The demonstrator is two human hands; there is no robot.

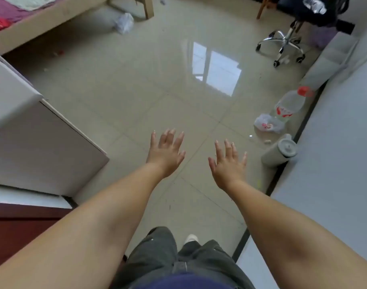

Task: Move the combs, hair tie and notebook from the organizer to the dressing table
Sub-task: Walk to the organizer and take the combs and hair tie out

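My left hand [166,153] and my right hand [228,163] are stretched out in front of me over the tiled floor, backs up, fingers spread, both holding nothing. No comb, hair tie, notebook, organizer or dressing table shows in the head view. I stand over the floor, with my grey trousers and one white shoe [191,238] visible below.
A white cabinet [32,142] stands at the left, a dark red surface [16,226] below it. A wall [334,153] runs along the right with a water bottle [289,105], plastic bag [268,124] and grey flask [280,152] at its foot. A swivel chair [286,40] and bed [32,24] lie farther off.
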